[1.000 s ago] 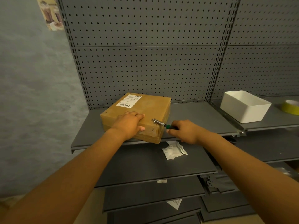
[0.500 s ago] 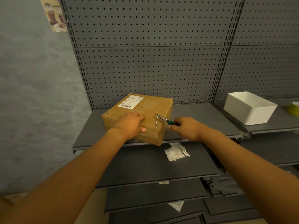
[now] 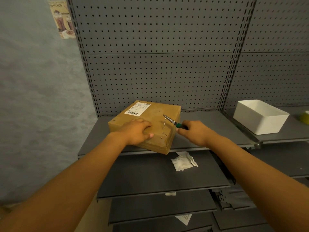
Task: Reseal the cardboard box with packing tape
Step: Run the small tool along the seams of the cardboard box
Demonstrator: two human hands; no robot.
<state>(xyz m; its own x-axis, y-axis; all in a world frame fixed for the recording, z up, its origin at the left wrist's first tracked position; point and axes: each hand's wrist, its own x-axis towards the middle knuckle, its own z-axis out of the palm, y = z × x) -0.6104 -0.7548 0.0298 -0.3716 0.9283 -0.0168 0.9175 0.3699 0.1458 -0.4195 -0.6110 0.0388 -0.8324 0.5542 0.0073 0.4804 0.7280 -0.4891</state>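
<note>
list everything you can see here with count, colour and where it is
cardboard box: 1, brown with a white label, on the upper grey shelf, near corner over the front edge
pliers: 1, metal tips, green handle, over the box's right side, a thin metal pin hanging from the tips
white bin: 1, white, on the right-hand shelf
tape roll: 1, yellow-green, far right edge, partly cut off
crumpled paper: 1, white, on the shelf below the box
shelves: several, grey, stepped below a pegboard back
poster: 1, brownish, on the wall at upper left
left hand: 1, rests on the box's near edge
right hand: 1, grips the pliers' handle
</note>
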